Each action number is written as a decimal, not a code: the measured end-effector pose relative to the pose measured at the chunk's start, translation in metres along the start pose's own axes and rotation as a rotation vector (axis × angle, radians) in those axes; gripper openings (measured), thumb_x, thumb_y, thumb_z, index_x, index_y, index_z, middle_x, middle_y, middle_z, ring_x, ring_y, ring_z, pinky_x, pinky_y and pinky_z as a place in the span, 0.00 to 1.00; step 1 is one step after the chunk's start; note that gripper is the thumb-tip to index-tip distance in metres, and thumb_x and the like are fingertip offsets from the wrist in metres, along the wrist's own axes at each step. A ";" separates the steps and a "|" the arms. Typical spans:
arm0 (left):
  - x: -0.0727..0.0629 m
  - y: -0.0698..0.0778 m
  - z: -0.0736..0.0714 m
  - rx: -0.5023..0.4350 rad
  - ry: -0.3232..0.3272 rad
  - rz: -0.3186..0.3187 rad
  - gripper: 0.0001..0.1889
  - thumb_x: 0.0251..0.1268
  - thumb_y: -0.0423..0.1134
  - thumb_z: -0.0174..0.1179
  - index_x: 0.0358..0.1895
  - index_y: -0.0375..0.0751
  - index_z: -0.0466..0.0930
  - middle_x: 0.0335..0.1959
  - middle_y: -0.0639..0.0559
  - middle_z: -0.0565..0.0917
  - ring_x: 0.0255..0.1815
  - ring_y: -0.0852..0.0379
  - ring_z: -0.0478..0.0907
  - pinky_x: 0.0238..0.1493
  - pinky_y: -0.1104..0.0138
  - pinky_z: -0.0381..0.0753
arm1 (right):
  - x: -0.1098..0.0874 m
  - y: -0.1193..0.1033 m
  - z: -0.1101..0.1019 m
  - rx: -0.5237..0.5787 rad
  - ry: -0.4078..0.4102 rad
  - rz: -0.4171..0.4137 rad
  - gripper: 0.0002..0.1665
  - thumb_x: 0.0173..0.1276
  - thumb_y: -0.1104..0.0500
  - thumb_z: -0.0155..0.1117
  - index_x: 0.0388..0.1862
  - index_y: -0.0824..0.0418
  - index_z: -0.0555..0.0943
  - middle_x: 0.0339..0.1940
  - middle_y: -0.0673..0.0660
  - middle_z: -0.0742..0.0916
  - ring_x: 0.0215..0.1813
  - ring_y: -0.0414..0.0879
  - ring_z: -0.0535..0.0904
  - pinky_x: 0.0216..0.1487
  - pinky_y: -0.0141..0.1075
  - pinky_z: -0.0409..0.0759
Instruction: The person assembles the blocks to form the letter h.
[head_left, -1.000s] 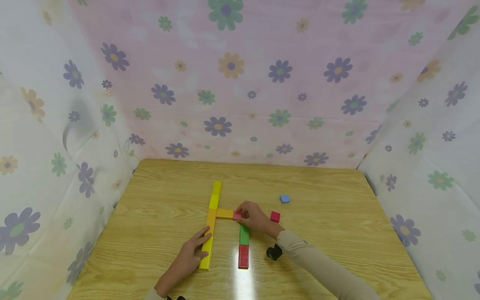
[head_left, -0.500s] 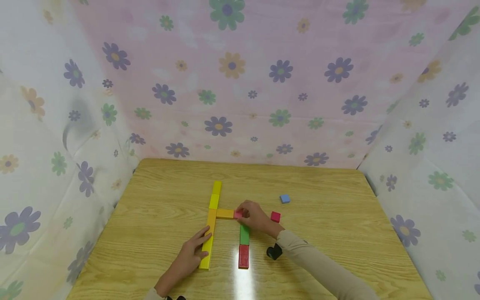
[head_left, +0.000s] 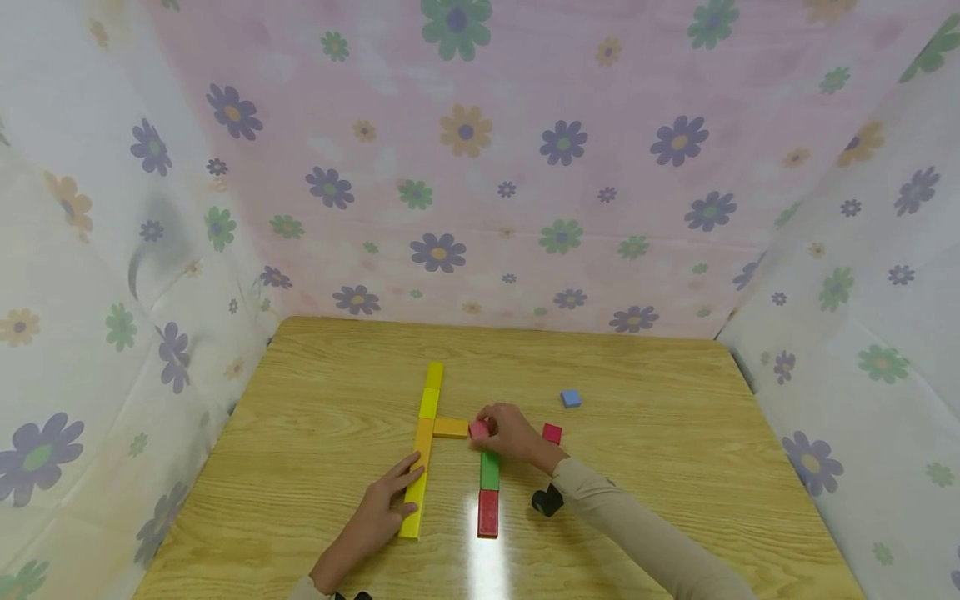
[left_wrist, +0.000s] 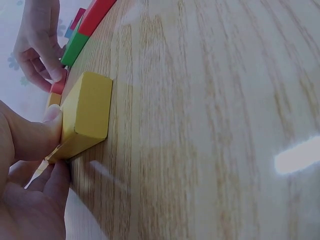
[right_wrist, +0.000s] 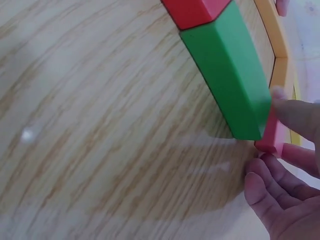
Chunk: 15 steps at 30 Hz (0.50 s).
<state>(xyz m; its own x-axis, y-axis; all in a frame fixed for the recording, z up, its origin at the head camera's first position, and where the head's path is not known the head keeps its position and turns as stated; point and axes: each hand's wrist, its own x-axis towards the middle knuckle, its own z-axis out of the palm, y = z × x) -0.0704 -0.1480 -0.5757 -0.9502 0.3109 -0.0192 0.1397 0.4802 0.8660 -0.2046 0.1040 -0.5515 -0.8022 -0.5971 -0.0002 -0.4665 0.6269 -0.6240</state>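
My right hand pinches a small pink block between thumb and fingers, at the right end of a lying orange block. Just below the pink block, a green block meets a red block end to end. My left hand holds the near yellow block of a long yellow and orange row, thumb on one side and fingers on the other, as the left wrist view shows with the yellow block. In the right wrist view the pink block lies close to the green block's end.
A blue block and a dark red block lie apart on the wooden table, right of my right hand. A black wrist device hangs by the right sleeve. Flowered cloth encloses the table's back and sides.
The pink block in my right hand has shifted very slightly right and looks turned, with more of it showing. My left hand and the other blocks have stayed in place.
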 end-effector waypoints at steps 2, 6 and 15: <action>0.000 0.000 0.000 -0.010 -0.002 -0.004 0.30 0.57 0.21 0.59 0.66 0.31 0.66 0.73 0.45 0.57 0.72 0.42 0.54 0.64 0.54 0.64 | 0.001 0.000 -0.001 -0.008 -0.009 0.001 0.20 0.58 0.55 0.72 0.45 0.65 0.81 0.28 0.51 0.79 0.30 0.40 0.70 0.28 0.29 0.71; 0.000 0.000 0.000 -0.017 -0.001 -0.005 0.30 0.57 0.20 0.59 0.66 0.31 0.65 0.73 0.45 0.57 0.72 0.42 0.54 0.64 0.54 0.64 | 0.002 -0.002 -0.002 -0.005 -0.016 0.003 0.18 0.59 0.57 0.71 0.45 0.66 0.81 0.27 0.51 0.79 0.28 0.39 0.70 0.27 0.29 0.72; 0.000 0.001 0.000 0.015 0.016 0.027 0.30 0.56 0.20 0.61 0.65 0.29 0.67 0.72 0.43 0.59 0.71 0.40 0.55 0.64 0.51 0.63 | 0.002 -0.003 -0.001 0.021 -0.022 0.016 0.19 0.60 0.56 0.70 0.46 0.66 0.81 0.27 0.48 0.80 0.29 0.39 0.72 0.29 0.28 0.75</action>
<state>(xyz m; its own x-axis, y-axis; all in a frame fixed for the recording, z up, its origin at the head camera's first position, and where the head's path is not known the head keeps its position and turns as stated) -0.0707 -0.1475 -0.5746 -0.9503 0.3110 0.0127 0.1699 0.4843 0.8582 -0.2051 0.1017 -0.5493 -0.8010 -0.5980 -0.0281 -0.4453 0.6265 -0.6396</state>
